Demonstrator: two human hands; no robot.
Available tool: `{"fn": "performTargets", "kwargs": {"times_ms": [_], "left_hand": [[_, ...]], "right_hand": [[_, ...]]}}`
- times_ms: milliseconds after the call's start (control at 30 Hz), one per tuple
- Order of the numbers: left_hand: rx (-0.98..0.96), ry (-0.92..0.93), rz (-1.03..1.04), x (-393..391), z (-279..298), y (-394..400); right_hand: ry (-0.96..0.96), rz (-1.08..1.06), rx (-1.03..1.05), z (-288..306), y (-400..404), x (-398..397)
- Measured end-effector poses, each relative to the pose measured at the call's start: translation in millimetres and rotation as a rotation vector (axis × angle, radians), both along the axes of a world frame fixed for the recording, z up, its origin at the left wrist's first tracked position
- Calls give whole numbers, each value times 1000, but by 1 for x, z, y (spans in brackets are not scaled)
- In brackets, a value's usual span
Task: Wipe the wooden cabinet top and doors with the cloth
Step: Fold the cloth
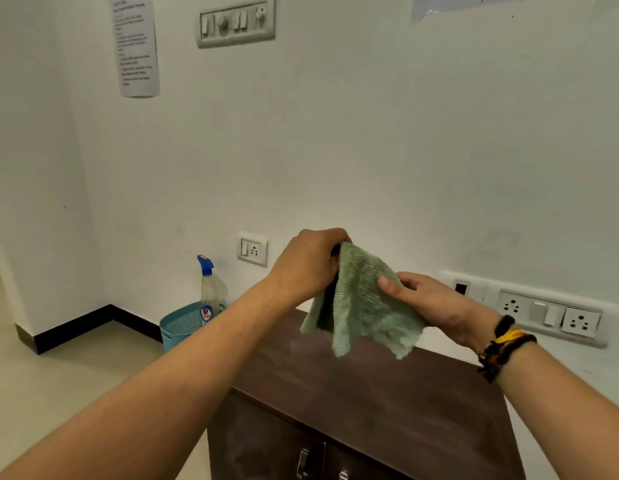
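Hanging cloth [361, 303], corners downward, both hands

There is one green cloth [361, 303], one wooden cabinet [370, 403] with two door handles [303, 462], one spray bottle [211, 289], one blue basket [180, 323], two hands [308, 268].

Soft even indoor light, greenish cast, slight blur, wide-angle bowing.

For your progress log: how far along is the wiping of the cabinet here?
Done: nothing visibly wiped; the cabinet top shows a dull smear. In hand: the left hand and right hand hold the green cloth up in the air above it. Left: the top and the doors.
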State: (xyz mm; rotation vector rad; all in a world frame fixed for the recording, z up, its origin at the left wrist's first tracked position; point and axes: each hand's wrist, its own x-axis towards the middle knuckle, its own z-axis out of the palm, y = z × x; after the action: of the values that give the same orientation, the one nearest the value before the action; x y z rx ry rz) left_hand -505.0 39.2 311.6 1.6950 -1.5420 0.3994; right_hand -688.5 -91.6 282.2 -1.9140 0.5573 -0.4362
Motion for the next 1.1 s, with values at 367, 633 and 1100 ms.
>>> {"fn": "performTargets", "kwargs": {"times_ms": [367,633,1100], "left_hand": [[28,644,-439,42,9,20],[310,731,-435,79,-90,25],[-13,1044,-254,190,-107,9]], "right_hand": [[-268,21,-223,-6,4,32],[-171,40,-287,-32,3,84],[-404,62,52,-66,-22,229]]}}
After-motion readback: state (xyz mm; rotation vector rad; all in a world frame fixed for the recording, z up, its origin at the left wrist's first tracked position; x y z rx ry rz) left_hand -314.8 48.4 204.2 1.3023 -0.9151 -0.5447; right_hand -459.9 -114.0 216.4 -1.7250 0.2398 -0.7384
